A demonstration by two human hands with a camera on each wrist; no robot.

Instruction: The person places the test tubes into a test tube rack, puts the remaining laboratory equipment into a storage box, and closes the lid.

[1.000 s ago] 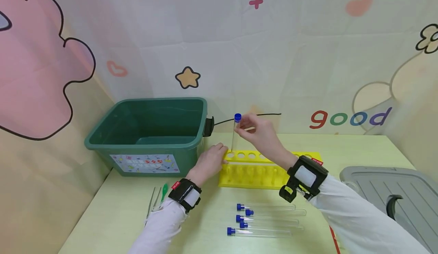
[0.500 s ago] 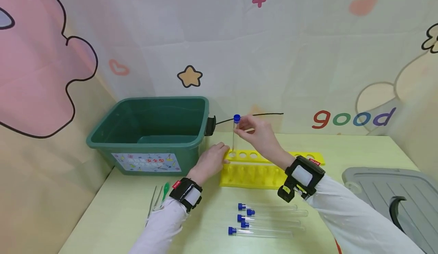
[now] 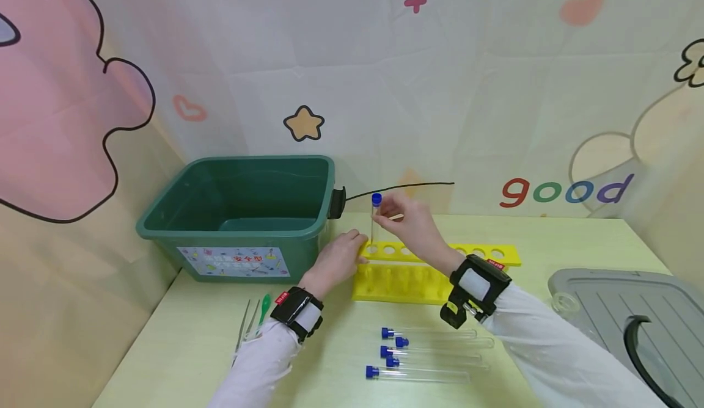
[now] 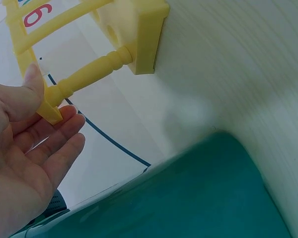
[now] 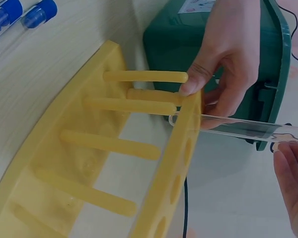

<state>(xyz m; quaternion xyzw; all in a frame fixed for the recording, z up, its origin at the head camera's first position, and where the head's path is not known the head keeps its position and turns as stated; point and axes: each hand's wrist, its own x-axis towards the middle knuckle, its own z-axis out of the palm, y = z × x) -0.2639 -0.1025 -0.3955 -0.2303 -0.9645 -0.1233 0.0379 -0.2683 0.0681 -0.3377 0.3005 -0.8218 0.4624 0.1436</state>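
My right hand (image 3: 414,225) pinches a clear test tube (image 3: 374,229) just below its blue cap (image 3: 376,200). The tube stands nearly upright at the leftmost hole of a yellow test tube rack (image 3: 404,283). In the right wrist view, its rounded bottom pokes slightly through the rack's top bar. My left hand (image 3: 338,256) grips the left end of that bar; in the left wrist view, the thumb (image 4: 34,83) lies on one side and fingers on the other. Several blue-capped test tubes (image 3: 420,372) lie flat in front of the rack.
A green bin (image 3: 231,235) with a black side latch stands left of the rack. Tweezers (image 3: 242,327) and a green-ended tool (image 3: 265,306) lie near my left forearm. At right is a grey lid (image 3: 610,298) with a black handle, a small clear round item (image 3: 565,302) at its edge.
My right hand has moved down and slightly left, lowering the test tube a little into the rack's end hole. The left hand keeps its grip on the rack.
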